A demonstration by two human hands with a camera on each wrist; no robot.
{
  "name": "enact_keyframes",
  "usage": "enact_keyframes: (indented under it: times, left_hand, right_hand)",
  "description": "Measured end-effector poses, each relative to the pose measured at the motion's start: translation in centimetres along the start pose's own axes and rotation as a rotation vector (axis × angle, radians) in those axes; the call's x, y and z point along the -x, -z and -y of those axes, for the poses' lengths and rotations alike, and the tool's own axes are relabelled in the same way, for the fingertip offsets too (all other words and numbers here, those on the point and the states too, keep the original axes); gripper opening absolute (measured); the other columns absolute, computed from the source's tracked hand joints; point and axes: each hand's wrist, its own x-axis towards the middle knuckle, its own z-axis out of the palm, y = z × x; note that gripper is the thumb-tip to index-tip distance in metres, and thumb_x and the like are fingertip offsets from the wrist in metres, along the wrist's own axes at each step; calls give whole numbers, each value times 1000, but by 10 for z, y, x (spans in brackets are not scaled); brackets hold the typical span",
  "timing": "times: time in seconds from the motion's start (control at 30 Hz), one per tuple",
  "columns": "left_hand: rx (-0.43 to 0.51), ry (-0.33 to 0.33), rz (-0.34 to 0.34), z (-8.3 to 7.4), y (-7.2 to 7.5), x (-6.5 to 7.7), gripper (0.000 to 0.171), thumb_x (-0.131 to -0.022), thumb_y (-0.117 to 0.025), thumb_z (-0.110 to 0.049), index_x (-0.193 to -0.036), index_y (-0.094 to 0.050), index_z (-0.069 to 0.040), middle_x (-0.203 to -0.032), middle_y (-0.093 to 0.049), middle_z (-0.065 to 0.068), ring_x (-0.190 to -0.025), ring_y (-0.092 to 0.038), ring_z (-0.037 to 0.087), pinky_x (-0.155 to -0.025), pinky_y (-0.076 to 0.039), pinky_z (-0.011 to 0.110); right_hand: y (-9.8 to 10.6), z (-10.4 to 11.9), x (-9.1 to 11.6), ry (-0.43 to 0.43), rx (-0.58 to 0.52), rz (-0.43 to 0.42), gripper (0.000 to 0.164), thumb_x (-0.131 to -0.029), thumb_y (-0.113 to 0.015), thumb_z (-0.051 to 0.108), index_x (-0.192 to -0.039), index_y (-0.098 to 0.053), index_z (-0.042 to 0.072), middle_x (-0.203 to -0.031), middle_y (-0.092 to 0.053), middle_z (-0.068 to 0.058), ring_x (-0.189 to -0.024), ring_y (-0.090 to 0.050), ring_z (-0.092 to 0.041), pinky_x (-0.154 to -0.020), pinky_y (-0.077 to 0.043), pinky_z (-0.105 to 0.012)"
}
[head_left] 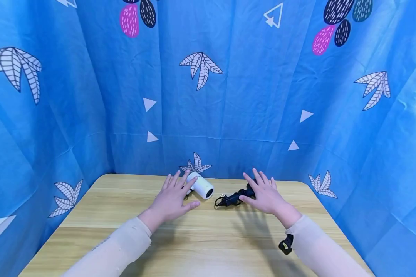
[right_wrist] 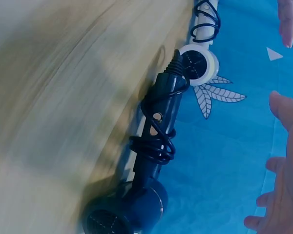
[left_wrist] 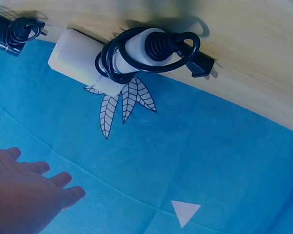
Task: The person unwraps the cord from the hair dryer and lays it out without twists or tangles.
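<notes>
Two hair dryers lie near the far edge of the table. The white hair dryer (head_left: 203,187) has its black cord wound round the handle, and a plug (left_wrist: 201,66) sticks out in the left wrist view. To its right is the black hair dryer (right_wrist: 151,141), its own cord coiled round the handle. My left hand (head_left: 171,200) hovers over the white one with fingers spread, hiding its handle. Above the black one hangs my right hand (head_left: 265,194), fingers spread too, covering part of its head. Both wrist views show the hands apart from the dryers, holding nothing.
The light wooden table (head_left: 208,238) stretches from the dryers towards me. Blue patterned cloth (head_left: 208,111) hangs behind the table and along both sides. A black strap (head_left: 286,244) is at my right wrist.
</notes>
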Motion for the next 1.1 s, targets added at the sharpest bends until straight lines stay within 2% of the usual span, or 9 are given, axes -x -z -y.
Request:
enact_keyframes:
  times: [0.37,0.47,0.67,1.1]
  left_hand:
    - [34,3,20,-1,-10,-3,84,-93,-45,-72,-160,-26,-25,-165,-12,10,-150,-10,41,-119,-5,60]
    - [31,-1,34,-3,-11,-3,85,-93,-41,-75,-160,-26,-24,-165,-12,10,-150,-10,41,-118,-7,60]
    - [31,11,81,-6,-17,-4,88,-91,-27,-81,-161,-20,-27,-166,-10,8,-151,-6,39,-119,-3,57]
    - [74,8,94,-14,-24,-6,88,-91,-25,-81,-161,-21,-27,-166,-13,9,-151,-6,37,-119,-4,58]
  right_hand:
    - [-5,-4,-1,-16,-23,8,83,-94,-58,61,-159,-27,21,-164,-12,-22,-147,-15,-49,-109,-12,-75]
    - [-6,-5,0,-20,-18,5,83,-94,-56,63,-159,-28,21,-164,-13,-22,-147,-16,-49,-110,-13,-75]
    - [-8,-6,-1,-23,-26,10,84,-93,-53,66,-159,-27,21,-164,-12,-21,-148,-15,-48,-110,-11,-75]
    - [-13,-11,0,-38,-34,8,77,-96,-59,55,-159,-29,20,-163,-14,-23,-147,-15,-50,-110,-14,-74]
